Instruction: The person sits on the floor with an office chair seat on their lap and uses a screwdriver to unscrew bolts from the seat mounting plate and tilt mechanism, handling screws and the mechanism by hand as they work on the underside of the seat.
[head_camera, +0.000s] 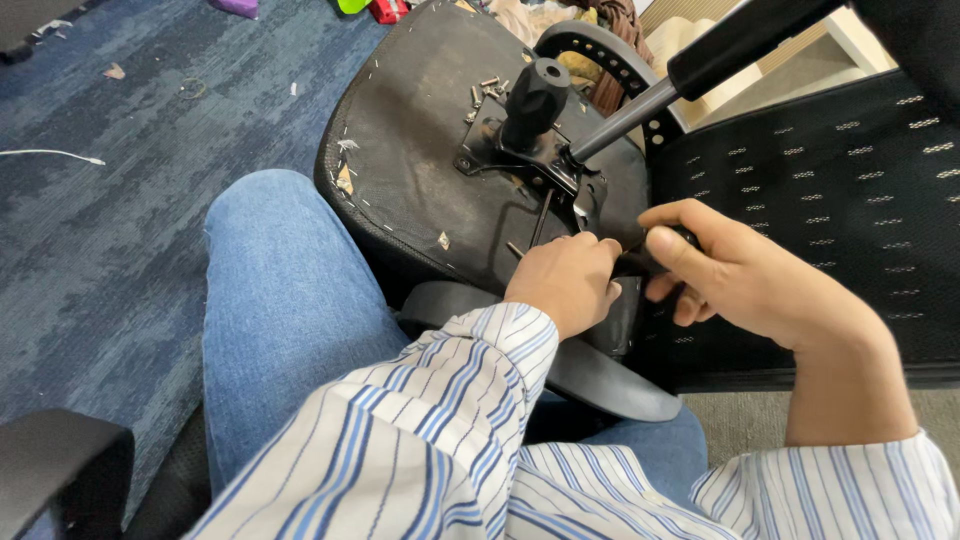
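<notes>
upturned black chair seat (420, 150), across lap

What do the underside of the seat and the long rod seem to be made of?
Underside of the seat: probably thin black fabric over a board, matte, held by pale staples along its rim. Long rod: apparently bare metal, smooth and grey, with a soft sheen.

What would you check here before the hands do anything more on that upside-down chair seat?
1. Seat steady against the knee: ok.
2. Left hand close to the metal plate: ok.
3. Right hand closed around a dark handle: ok.
4. Tool tip seated on a screw: cannot tell, hidden by the hands.
5. Loose screws lying together on the seat: ok, but could roll off.
6. Gas cylinder away from the fingers: ok.
</notes>
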